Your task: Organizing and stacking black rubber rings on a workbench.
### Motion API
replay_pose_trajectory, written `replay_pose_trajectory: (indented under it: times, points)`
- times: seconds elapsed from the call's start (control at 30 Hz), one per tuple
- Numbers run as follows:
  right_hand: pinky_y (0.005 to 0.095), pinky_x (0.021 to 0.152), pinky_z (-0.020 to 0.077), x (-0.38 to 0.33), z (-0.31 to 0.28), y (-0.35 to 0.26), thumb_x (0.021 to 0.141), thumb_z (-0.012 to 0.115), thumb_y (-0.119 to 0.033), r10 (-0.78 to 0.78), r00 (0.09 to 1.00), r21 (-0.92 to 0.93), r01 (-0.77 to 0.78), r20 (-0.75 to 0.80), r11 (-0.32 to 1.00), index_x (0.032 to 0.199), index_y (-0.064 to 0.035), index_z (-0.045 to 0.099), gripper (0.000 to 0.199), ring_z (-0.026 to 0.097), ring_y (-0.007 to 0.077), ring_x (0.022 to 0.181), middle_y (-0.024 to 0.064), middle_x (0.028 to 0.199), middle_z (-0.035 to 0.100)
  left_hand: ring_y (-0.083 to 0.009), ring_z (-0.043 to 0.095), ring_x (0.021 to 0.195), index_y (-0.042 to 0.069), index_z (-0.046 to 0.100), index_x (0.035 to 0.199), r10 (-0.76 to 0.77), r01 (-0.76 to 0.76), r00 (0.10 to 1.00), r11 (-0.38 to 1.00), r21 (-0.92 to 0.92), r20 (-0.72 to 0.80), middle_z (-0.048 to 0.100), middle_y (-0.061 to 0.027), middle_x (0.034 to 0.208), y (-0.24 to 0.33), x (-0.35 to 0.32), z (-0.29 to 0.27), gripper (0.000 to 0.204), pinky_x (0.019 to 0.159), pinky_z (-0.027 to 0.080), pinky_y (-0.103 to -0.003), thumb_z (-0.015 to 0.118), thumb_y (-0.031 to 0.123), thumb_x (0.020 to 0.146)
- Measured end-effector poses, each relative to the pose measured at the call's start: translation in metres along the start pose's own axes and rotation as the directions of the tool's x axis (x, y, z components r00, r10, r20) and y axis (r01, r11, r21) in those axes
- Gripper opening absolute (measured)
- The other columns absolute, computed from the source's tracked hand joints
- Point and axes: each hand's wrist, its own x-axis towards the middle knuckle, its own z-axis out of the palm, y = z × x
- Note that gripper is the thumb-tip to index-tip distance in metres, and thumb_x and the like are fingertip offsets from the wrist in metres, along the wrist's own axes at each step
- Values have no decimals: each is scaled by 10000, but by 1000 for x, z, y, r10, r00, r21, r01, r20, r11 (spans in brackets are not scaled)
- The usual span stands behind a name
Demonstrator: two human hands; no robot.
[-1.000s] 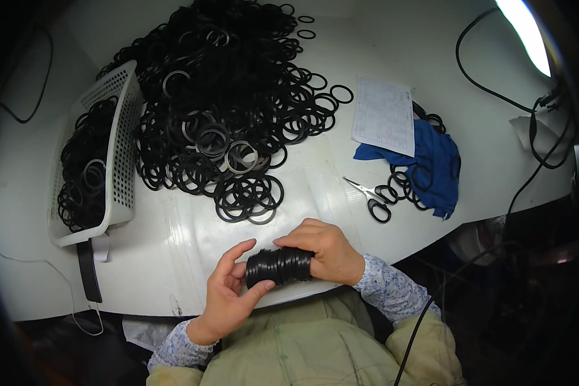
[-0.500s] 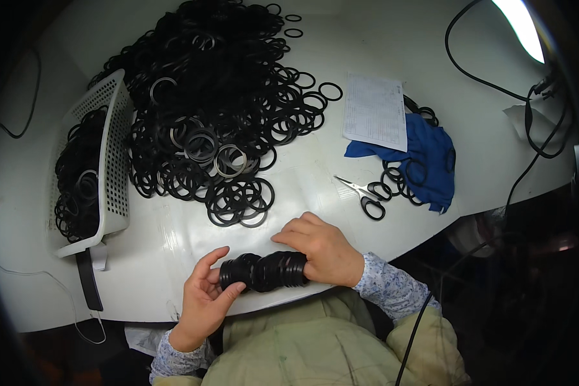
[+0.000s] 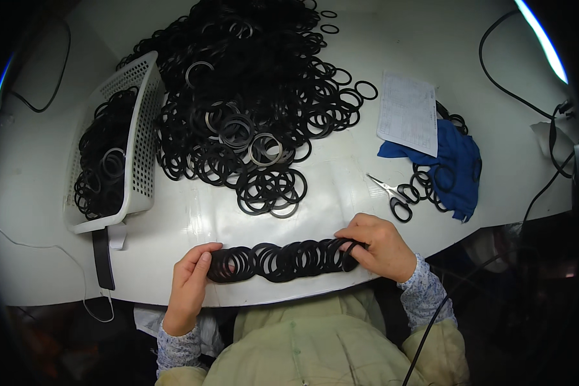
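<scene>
Rings point(image 3: 292, 260), black ones, fanned in an overlapping row along the near edge of the counter point(image 3: 148, 276)! I see the left hand point(image 3: 190, 276) with fingers clamped on one end, the right hand point(image 3: 383, 248) gripping the other; scissors point(image 3: 390, 192) lie beyond, near a big heap point(image 3: 238, 83).

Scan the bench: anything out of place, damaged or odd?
Several pale rings stand out by colour in the heap of mostly black rings, and some stray rings lie by the blue cloth, apart from that heap. The row of rings between the left hand and right hand shows no obvious damage.
</scene>
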Motion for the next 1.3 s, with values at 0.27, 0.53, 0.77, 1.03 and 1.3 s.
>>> replay_pose_trajectory:
  times: [0.27, 0.53, 0.77, 1.03, 1.3]
  points:
    - [335, 656, 506, -8, -4, 1, 800, 762, -32, -42, 997, -65, 38, -70, 997, 1080, 8, 702, 289, 622, 259, 733, 117, 870, 626, -144, 618, 794, -62, 681, 1091, 300, -256, 954, 821, 510, -4, 660, -97, 978, 6, 0, -5, 213, 754, 500, -257, 513, 50, 1023]
    - [387, 842, 506, -10, -21, 5, 807, 759, -95, -68, 997, -77, 70, 29, 995, 1137, 4, 679, 354, 602, 324, 971, 141, 1012, 637, -113, 586, 701, -43, 691, 1069, 329, -260, 944, 758, 598, -7, 668, -51, 820, 13, 7, -9, 208, 650, 492, -267, 544, 100, 1033]
    - [378, 858, 497, 2, -15, 7, 832, 796, -235, -116, 993, -30, 115, -11, 993, 1169, 26, 660, 447, 577, 314, 989, 144, 1059, 631, -165, 589, 625, -47, 673, 939, 269, -267, 954, 571, 776, 130, 630, -112, 713, 35, 31, 0, 190, 584, 464, -313, 616, 126, 990]
    - [366, 751, 516, 18, 18, -5, 780, 797, -485, -351, 936, -295, 335, 1, 895, 1143, 16, 647, 637, 563, 273, 875, 111, 1019, 583, -292, 660, 665, 2, 690, 907, 343, -561, 828, 482, 674, 444, 676, -151, 834, 28, 42, 28, 407, 607, 520, -369, 839, 367, 803]
    - [281, 556, 467, 14, 23, -7, 771, 784, -408, -695, 718, -490, 590, -45, 641, 960, -47, 679, 421, 557, 173, 696, 19, 828, 556, -189, 505, 551, 62, 712, 983, 686, -872, 329, -43, 488, 649, 499, -24, 694, 15, 22, 40, 384, 482, 367, -321, 900, 275, 725]
